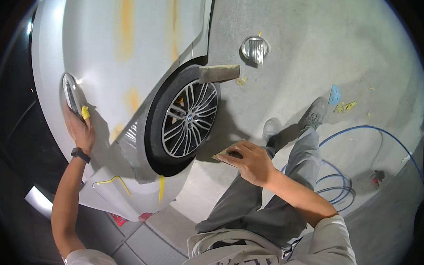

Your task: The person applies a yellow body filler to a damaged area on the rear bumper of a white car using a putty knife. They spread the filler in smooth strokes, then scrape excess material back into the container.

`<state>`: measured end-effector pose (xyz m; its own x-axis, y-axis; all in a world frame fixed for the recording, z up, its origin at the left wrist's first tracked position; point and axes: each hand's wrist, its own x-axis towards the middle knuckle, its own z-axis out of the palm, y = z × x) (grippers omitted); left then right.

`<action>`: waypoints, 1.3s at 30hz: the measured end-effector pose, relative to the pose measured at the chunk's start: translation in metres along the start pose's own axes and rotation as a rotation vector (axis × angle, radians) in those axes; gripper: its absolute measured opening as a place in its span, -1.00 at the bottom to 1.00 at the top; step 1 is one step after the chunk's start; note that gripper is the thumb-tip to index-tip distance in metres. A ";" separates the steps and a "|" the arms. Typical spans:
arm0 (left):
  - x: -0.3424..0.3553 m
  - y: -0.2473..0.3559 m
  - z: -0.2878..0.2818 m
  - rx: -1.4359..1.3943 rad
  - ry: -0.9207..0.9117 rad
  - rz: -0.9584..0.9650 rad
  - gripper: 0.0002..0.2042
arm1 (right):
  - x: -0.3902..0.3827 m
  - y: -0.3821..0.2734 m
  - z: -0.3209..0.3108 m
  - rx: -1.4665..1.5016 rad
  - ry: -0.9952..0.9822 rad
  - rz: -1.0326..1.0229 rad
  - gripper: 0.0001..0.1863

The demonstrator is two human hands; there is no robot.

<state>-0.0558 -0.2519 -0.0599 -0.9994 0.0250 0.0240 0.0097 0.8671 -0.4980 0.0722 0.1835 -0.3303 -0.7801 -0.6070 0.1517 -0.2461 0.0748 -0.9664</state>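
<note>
The pale car body point(102, 37) fills the left side, with yellowish filler streaks on its panel. My left hand point(79, 126) rests against it beside a shiny oval, handle-like piece point(71, 92). Its fingers are stretched out and partly hidden, and something yellow, like tape, wraps the thumb. Right of the wheel point(190, 118), my right hand point(251, 162) is closed on a folded piece of sandpaper point(222, 154), held away from the car.
A brownish-grey strip point(219, 73) juts out above the tyre. On the concrete floor lie a round silver tin point(255, 50), a blue disc piece point(335, 94), crumpled yellow tape point(345, 107) and a coiled blue hose point(344, 185). My shoes point(316, 112) stand between wheel and hose.
</note>
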 end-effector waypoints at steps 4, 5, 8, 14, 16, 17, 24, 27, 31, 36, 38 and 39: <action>0.003 -0.045 0.038 0.091 0.026 -0.054 -0.33 | 0.003 0.028 -0.033 0.014 -0.005 0.090 -0.40; 0.002 -0.050 0.038 0.099 0.003 -0.090 -0.33 | 0.003 0.035 -0.041 0.042 -0.001 0.127 -0.40; -0.002 -0.036 0.030 0.218 0.029 -0.108 -0.32 | 0.005 0.061 -0.057 0.029 0.056 0.156 -0.46; -0.049 0.186 0.126 -0.283 0.082 -0.056 -0.39 | 0.008 0.138 -0.076 0.114 0.294 0.409 -0.76; -0.074 0.306 0.215 -1.082 -0.240 -0.131 -0.39 | 0.009 0.170 -0.082 0.090 0.360 0.407 -0.82; -0.074 0.357 0.263 -0.828 -0.258 0.050 -0.40 | 0.008 0.184 -0.088 0.068 0.361 0.402 -0.84; -0.025 0.523 0.493 -1.037 -0.142 -0.465 -0.36 | 0.014 0.237 -0.113 -0.109 0.286 0.370 -0.86; -0.007 0.538 0.542 -0.943 -0.127 -0.556 -0.33 | 0.019 0.235 -0.104 -0.163 0.317 0.196 -0.86; -0.002 0.537 0.576 -1.081 -0.154 -0.628 -0.38 | 0.020 0.216 -0.077 -0.135 0.421 0.119 -0.82; -0.014 0.529 0.594 -1.214 -0.212 -0.685 -0.52 | 0.017 0.199 -0.058 -0.303 0.404 0.191 -0.78; -0.020 0.525 0.603 -1.333 -0.099 -0.647 -0.63 | 0.013 0.197 -0.051 -0.269 0.468 0.221 -0.76; -0.023 0.524 0.606 -1.332 -0.048 -0.645 -0.64 | 0.009 0.197 -0.047 -0.236 0.510 0.221 -0.76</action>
<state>-0.0483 -0.0995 -0.8464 -0.8426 -0.5262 -0.1147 -0.4301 0.5292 0.7314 -0.0108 0.2301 -0.5095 -0.9904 -0.1058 0.0894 -0.1223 0.3647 -0.9231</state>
